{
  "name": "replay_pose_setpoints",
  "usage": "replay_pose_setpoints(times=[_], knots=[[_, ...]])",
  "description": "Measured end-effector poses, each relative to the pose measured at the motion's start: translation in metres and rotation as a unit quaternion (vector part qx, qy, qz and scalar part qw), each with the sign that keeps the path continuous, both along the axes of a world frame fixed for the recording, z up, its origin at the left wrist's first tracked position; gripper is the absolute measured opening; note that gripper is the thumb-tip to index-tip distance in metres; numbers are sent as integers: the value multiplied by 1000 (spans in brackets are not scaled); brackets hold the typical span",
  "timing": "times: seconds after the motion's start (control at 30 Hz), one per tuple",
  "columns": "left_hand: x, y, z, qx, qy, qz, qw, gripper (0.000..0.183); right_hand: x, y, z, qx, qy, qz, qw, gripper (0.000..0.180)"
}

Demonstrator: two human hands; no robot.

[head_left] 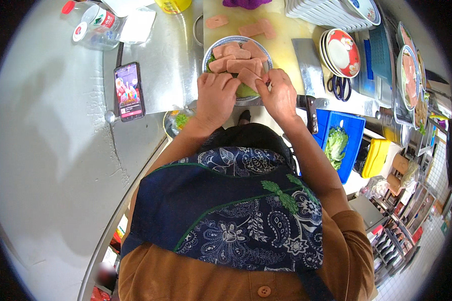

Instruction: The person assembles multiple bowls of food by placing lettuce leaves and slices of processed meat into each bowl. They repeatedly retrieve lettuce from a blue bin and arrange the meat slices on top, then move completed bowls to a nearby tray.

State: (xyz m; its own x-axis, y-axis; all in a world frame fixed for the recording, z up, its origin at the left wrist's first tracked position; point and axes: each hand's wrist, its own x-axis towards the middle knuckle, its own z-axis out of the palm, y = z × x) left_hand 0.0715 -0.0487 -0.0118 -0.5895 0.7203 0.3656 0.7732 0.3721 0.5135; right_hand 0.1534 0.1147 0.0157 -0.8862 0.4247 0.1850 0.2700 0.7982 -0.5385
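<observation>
A round plate point(236, 38) with a blue-patterned rim holds green leaves point(245, 91) under several pink slices of luncheon meat point(238, 66). At its near right edge, my right hand point(279, 94) pinches the corner of one slice point(248, 78) between thumb and fingers. My left hand point(215, 98) lies over the near left edge, fingers curled against the slices; whether it grips anything is hidden. The plate stands on a pale cutting board point(286, 56). Beyond it lie loose slices point(216, 21) and two overlapping ones point(257, 29).
Right of the board are a cleaver point(308, 67), stacked small dishes point(339, 53) and dark-handled scissors point(339, 88). A blue crate point(356, 150) with lettuce point(336, 147) sits lower right. To the left are a lit phone point(129, 91) and plastic bottles point(98, 32).
</observation>
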Motion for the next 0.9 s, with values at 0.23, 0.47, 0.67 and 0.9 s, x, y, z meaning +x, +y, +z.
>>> replay_pose_setpoints(times=[0.23, 0.47, 0.67, 0.9], knots=[[12, 1, 3, 22, 8, 8, 1000, 30, -24, 38, -8, -55, 15, -64, 996, 18], [9, -15, 7, 10, 20, 15, 1000, 33, -110, 105, -52, -1, -154, -142, 978, 41], [6, -28, 1, 38, 12, 53, 998, 31, -106, 128, -57, -190, -63, -90, 975, 34], [1, -38, -12, 82, -6, 95, 992, 31, -75, 39, 34, -307, -165, 214, 913, 12]])
